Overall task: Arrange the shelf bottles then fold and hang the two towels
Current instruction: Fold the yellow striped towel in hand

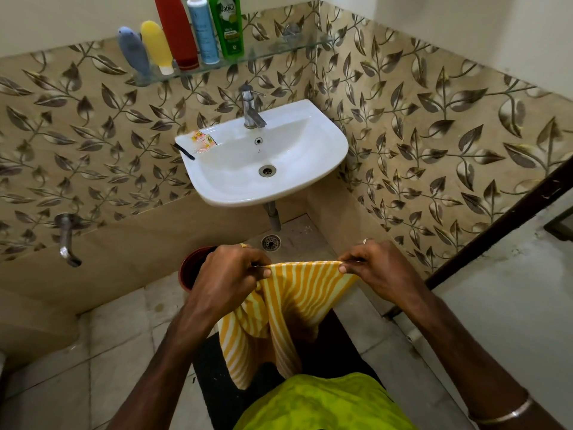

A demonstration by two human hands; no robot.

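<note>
The left hand [231, 268] and the right hand [376, 268] each pinch a top corner of the yellow striped towel [291, 308]. The fingers of both hands are curled tight on the cloth. The top edge is pulled nearly straight between them. The rest of the towel hangs down in front of the person, above the floor [117, 342], and it looks bunched and twisted on the left side.

The five bottles [198, 32] already stand in a row at the left end of the glass shelf [279, 48], above the sink [325, 150]. So the folding part seems to be the step now.

To fold it well, I think the hands should give the towel a little shake so the bunched part drops flat. Then bring the two corners together so the edges match. Keep the towel up, so it does not touch the floor. No second towel or hanging rail can be seen here.
</note>
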